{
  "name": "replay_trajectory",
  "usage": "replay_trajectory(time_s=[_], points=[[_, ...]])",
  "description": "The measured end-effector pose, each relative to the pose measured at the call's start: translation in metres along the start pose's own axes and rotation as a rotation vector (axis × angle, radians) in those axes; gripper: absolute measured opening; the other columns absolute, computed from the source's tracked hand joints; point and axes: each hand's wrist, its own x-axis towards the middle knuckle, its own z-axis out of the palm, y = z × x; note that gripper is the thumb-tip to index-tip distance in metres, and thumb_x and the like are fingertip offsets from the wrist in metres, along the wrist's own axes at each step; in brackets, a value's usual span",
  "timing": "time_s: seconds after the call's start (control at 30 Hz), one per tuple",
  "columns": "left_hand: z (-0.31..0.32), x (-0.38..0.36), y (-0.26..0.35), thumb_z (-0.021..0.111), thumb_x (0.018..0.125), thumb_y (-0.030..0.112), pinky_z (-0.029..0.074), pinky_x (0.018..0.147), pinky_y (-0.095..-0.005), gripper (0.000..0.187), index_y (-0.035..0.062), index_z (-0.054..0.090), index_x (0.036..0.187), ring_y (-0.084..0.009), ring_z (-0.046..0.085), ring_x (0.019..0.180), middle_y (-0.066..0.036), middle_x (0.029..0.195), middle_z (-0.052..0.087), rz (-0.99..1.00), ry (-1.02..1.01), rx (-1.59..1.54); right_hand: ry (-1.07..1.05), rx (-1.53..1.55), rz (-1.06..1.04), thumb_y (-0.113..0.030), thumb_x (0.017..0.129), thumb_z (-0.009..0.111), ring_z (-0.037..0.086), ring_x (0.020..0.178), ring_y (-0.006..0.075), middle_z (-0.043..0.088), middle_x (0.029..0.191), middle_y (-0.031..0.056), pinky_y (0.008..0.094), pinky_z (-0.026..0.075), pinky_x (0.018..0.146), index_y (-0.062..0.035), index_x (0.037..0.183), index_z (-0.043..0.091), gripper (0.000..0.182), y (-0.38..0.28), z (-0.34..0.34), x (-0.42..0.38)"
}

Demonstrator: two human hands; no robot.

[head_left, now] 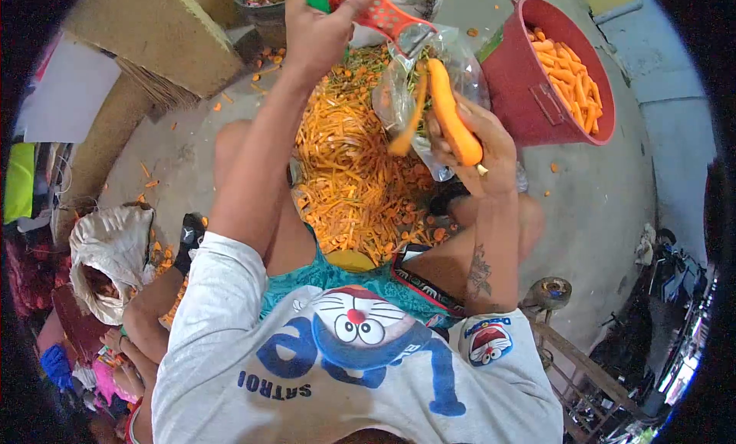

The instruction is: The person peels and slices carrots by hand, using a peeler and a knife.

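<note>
My left hand [316,39] is closed around an orange-red peeler [381,16] with holes along its body and a green end. The peeler's metal blade is by the far tip of a carrot [451,111]. My right hand [491,141] grips this carrot, which tilts away from me and looks mostly peeled. A blurred strip of peel [412,122] hangs beside it. Under both hands, a large heap of carrot peelings [345,141] covers the floor between my legs. A clear plastic bag [392,88] lies behind the carrot, partly hidden by it.
On the right, a red tub [525,99] leans with many peeled carrots [571,80] inside. A whitish sack [115,245] stands at left, near another person's hand [115,340]. A broom [165,88] rests by a wooden board [153,30]. Carrot scraps dot the concrete floor.
</note>
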Motion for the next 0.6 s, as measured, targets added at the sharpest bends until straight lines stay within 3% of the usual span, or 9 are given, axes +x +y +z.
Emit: replay_trajectory(time_s=[0.03, 0.07, 0.1, 0.13, 0.23, 0.4, 0.47, 0.57, 0.6], points=[[0.003, 0.002, 0.003, 0.078, 0.090, 0.016, 0.048, 0.055, -0.0230, 0.017, 0.0069, 0.068, 0.100, -0.0064, 0.061, 0.065, 0.001, 0.082, 0.067, 0.061, 0.022, -0.029, -0.028, 0.026, -0.011, -0.021, 0.101, 0.056, 0.065, 0.080, 0.0168, 0.068, 0.105, 0.0125, 0.0316, 0.055, 0.066, 0.0055, 0.133, 0.056, 0.042, -0.001, 0.002, 0.002], [0.005, -0.012, 0.003, 0.078, 0.090, 0.017, 0.049, 0.057, -0.0235, 0.018, 0.0068, 0.068, 0.101, -0.0068, 0.062, 0.066, 0.001, 0.085, 0.068, -0.032, 0.013, 0.100, -0.056, 0.049, -0.019, -0.020, 0.101, 0.056, 0.066, 0.082, 0.0171, 0.068, 0.106, 0.0126, 0.0321, 0.056, 0.068, 0.0056, 0.133, 0.057, 0.041, -0.004, 0.003, 0.004], [0.019, -0.030, 0.002, 0.078, 0.090, 0.018, 0.049, 0.058, -0.0237, 0.018, 0.0068, 0.069, 0.101, -0.0067, 0.061, 0.065, 0.001, 0.084, 0.068, 0.112, -0.037, 0.165, 0.107, -0.021, -0.044, -0.020, 0.101, 0.056, 0.066, 0.082, 0.0176, 0.068, 0.105, 0.0123, 0.0319, 0.056, 0.067, 0.0052, 0.132, 0.057, 0.040, -0.003, -0.005, 0.004], [0.030, -0.045, -0.002, 0.078, 0.089, 0.018, 0.049, 0.058, -0.0239, 0.019, 0.0067, 0.069, 0.100, -0.0067, 0.061, 0.065, 0.001, 0.084, 0.069, 0.248, -0.091, 0.228, 0.111, -0.020, -0.048, -0.020, 0.101, 0.056, 0.066, 0.082, 0.0176, 0.068, 0.105, 0.0123, 0.0319, 0.056, 0.067, 0.0052, 0.132, 0.057, 0.040, 0.002, -0.008, 0.005], [0.045, -0.060, 0.008, 0.077, 0.090, 0.017, 0.048, 0.058, -0.0247, 0.017, 0.0065, 0.068, 0.100, -0.0063, 0.061, 0.065, 0.001, 0.081, 0.068, 0.336, -0.260, 0.037, 0.363, -0.241, -0.190, -0.022, 0.102, 0.055, 0.065, 0.081, 0.0174, 0.068, 0.104, 0.0125, 0.0306, 0.055, 0.066, 0.0049, 0.131, 0.057, 0.040, 0.007, -0.007, 0.000], [0.004, -0.009, -0.003, 0.075, 0.091, 0.015, 0.045, 0.055, -0.0232, 0.014, 0.0069, 0.067, 0.099, -0.0060, 0.058, 0.062, 0.003, 0.077, 0.066, 0.068, -0.012, 0.078, -0.145, 0.100, 0.062, -0.022, 0.102, 0.055, 0.069, 0.090, 0.0193, 0.068, 0.105, 0.0141, 0.0335, 0.058, 0.070, 0.0039, 0.128, 0.059, 0.037, -0.005, -0.003, 0.001], [0.016, -0.022, 0.005, 0.074, 0.092, 0.013, 0.043, 0.052, -0.0215, 0.012, 0.0068, 0.066, 0.097, -0.0057, 0.057, 0.060, 0.003, 0.076, 0.065, -0.016, 0.074, 0.012, -0.035, 0.043, -0.006, -0.022, 0.103, 0.054, 0.070, 0.094, 0.0197, 0.068, 0.106, 0.0129, 0.0366, 0.059, 0.071, 0.0021, 0.125, 0.061, 0.034, -0.003, -0.007, 0.006], [0.053, -0.064, 0.011, 0.074, 0.093, 0.015, 0.042, 0.051, -0.0210, 0.013, 0.0068, 0.065, 0.097, -0.0045, 0.056, 0.059, 0.004, 0.076, 0.065, 0.120, 0.011, 0.063, 0.468, -0.044, -0.194, -0.023, 0.104, 0.054, 0.070, 0.094, 0.0166, 0.069, 0.106, 0.0094, 0.0330, 0.059, 0.075, 0.0015, 0.120, 0.063, 0.031, -0.001, 0.003, 0.009], [0.058, -0.068, 0.013, 0.074, 0.093, 0.016, 0.042, 0.051, -0.0210, 0.013, 0.0067, 0.065, 0.096, -0.0041, 0.055, 0.059, 0.004, 0.075, 0.064, 0.212, -0.081, -0.019, 0.481, -0.046, -0.187, -0.023, 0.104, 0.054, 0.070, 0.094, 0.0166, 0.069, 0.106, 0.0094, 0.0330, 0.059, 0.075, 0.0015, 0.120, 0.063, 0.031, -0.001, -0.002, 0.007]])
